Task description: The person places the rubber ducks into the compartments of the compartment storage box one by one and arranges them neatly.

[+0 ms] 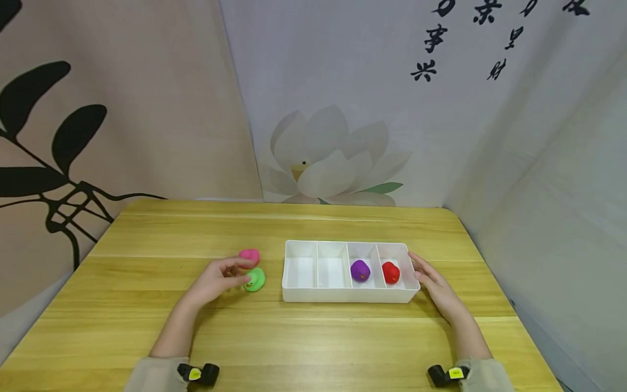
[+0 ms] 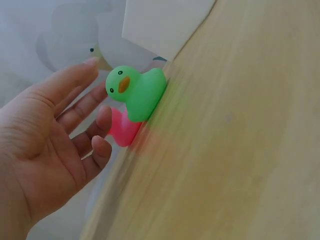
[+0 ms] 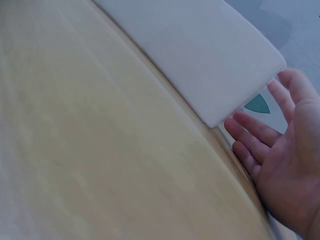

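A small green toy duck stands on the table beside a pink toy, most likely another duck. My left hand is at the green duck, thumb and fingers spread and loosely bent around its near side; in the left wrist view the duck sits on the tabletop, not gripped. A white box with several compartments stands to the right. Its third compartment holds a purple toy, the rightmost one a red toy. My right hand rests its fingertips against the box's right end.
The wooden table extends in front of both hands and the box. Behind it hangs a printed curtain with a flower and dark writing; pale cloth hangs along the right side.
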`<state>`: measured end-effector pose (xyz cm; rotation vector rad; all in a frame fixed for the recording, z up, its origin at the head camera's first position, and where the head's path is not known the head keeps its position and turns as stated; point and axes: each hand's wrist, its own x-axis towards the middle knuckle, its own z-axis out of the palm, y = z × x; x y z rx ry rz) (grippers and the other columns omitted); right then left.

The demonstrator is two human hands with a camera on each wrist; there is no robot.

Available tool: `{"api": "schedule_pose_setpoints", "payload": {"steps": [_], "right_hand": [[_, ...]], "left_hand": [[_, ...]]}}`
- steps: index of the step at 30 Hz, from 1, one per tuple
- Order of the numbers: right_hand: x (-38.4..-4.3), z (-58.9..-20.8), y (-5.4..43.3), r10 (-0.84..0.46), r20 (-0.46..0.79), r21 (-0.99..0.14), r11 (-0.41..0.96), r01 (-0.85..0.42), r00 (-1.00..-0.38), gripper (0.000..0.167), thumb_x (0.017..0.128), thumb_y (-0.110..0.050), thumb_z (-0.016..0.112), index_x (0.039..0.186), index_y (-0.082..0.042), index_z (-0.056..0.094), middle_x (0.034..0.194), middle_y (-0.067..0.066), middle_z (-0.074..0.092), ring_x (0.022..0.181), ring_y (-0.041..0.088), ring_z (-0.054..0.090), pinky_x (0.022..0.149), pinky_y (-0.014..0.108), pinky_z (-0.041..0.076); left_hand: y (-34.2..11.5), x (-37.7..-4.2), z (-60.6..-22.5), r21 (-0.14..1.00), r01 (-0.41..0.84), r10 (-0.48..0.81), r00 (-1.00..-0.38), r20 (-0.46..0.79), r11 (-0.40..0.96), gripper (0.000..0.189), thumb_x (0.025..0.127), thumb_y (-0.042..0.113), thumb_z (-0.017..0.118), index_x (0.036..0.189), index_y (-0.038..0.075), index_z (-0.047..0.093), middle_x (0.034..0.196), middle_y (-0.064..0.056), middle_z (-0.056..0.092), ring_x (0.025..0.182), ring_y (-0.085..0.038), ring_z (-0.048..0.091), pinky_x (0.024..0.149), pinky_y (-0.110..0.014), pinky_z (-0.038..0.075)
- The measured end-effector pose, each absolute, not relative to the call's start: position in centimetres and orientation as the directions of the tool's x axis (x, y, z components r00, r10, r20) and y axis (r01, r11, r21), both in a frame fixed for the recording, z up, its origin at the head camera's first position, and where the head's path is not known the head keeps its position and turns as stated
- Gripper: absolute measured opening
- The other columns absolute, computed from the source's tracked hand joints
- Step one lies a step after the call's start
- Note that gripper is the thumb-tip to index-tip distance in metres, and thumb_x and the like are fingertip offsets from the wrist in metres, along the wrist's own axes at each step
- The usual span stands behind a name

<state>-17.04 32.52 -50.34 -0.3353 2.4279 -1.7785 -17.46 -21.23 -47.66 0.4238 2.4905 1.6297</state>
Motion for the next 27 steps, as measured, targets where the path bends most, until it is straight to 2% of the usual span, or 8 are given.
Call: {"api": "schedule_pose_setpoints", "payload": {"steps": [9,14,17,22,27], "right_hand": [[-17.0,-50.2,32.4,-0.246,0.043,-0.951,0.286,-0.114,-0.968,0.050,0.103,-0.023,0.043,0.150,-0.012,0.031,0.145,0.024,0.036,0.122,0.002,0.039,0.095,0.014,0.031],[-17.0,-50.1,32.3,-0.250,0.046,-0.953,0.279,-0.118,-0.967,0.050,0.104,-0.023,0.043,0.150,-0.012,0.031,0.145,0.024,0.035,0.121,0.001,0.040,0.095,0.014,0.031],[-17.0,-50.1,32.3,-0.252,0.047,-0.954,0.275,-0.118,-0.967,0.050,0.104,-0.023,0.043,0.150,-0.012,0.030,0.145,0.024,0.035,0.121,0.001,0.040,0.095,0.013,0.031],[-17.0,-50.2,32.4,-0.255,0.048,-0.954,0.274,-0.120,-0.966,0.050,0.104,-0.022,0.043,0.150,-0.011,0.030,0.145,0.024,0.034,0.122,0.001,0.039,0.095,0.013,0.031],[-17.0,-50.2,32.5,-0.252,0.043,-0.954,0.276,-0.114,-0.967,0.050,0.104,-0.023,0.043,0.150,-0.011,0.030,0.146,0.024,0.034,0.122,0.001,0.039,0.095,0.014,0.031]], "left_hand": [[-21.1,-17.4,-48.0,0.906,0.131,0.301,-0.954,0.005,0.402,0.034,0.086,0.009,0.071,0.118,0.000,0.064,0.093,-0.014,0.059,0.082,-0.027,0.049,0.060,-0.027,0.042],[-21.4,-17.6,-48.7,0.909,0.142,0.316,-0.949,0.013,0.392,0.033,0.085,0.017,0.074,0.116,0.007,0.067,0.096,-0.009,0.060,0.084,-0.024,0.049,0.066,-0.027,0.043],[-21.7,-17.8,-49.2,0.909,0.160,0.331,-0.943,0.026,0.386,0.032,0.085,0.022,0.075,0.114,0.012,0.069,0.103,-0.007,0.062,0.088,-0.024,0.051,0.071,-0.029,0.044],[-21.5,-17.5,-48.9,0.901,0.168,0.339,-0.940,0.026,0.399,0.030,0.085,0.016,0.073,0.114,0.008,0.068,0.116,-0.010,0.061,0.095,-0.027,0.051,0.078,-0.033,0.044],[-21.7,-17.7,-49.5,0.904,0.172,0.342,-0.939,0.031,0.392,0.032,0.083,0.019,0.076,0.113,0.010,0.069,0.113,-0.007,0.060,0.092,-0.024,0.050,0.076,-0.031,0.044]]}}
